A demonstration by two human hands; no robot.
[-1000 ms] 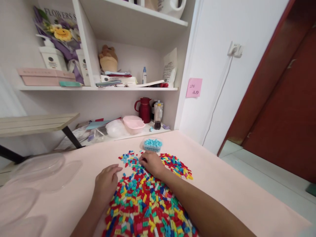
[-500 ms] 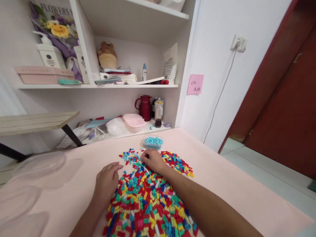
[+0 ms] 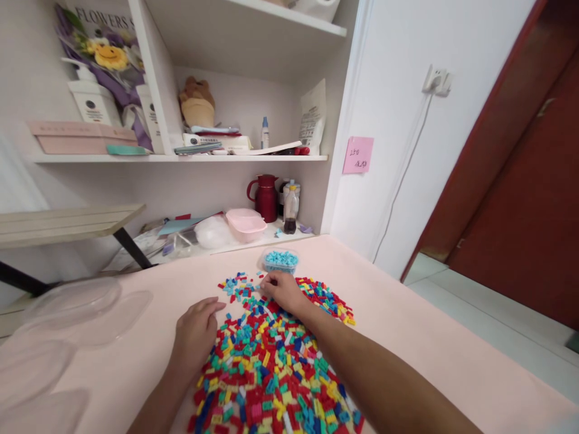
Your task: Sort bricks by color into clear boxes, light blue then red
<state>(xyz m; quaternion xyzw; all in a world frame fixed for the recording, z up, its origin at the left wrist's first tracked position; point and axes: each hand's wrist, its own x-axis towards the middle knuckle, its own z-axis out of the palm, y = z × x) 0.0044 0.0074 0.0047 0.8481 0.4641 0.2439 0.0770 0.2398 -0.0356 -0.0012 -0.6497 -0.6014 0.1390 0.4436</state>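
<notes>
A wide spread of small toy building bricks (image 3: 271,367) in red, yellow, green, blue and white covers the middle of the table. My right hand (image 3: 283,290) is over the far part of the spread, its thumb and fingers pinched together; whatever may be between them is too small to make out. My left hand (image 3: 196,325) rests at the left edge of the bricks with its fingers stretched out, holding nothing I can see. Just beyond my right hand stands a clear plastic tub (image 3: 281,261) filled with light blue bricks.
Clear plastic containers or lids (image 3: 75,301) lie on the pink tabletop (image 3: 407,337) at the left. Behind it, a shelf holds a pink bowl (image 3: 246,223), a dark red jug (image 3: 266,199) and a bottle (image 3: 291,211) with dark liquid. A wooden ledge (image 3: 67,226) juts in at left.
My right hand has shifted very slightly to the right, still pinched. The left hand stays where it was.
</notes>
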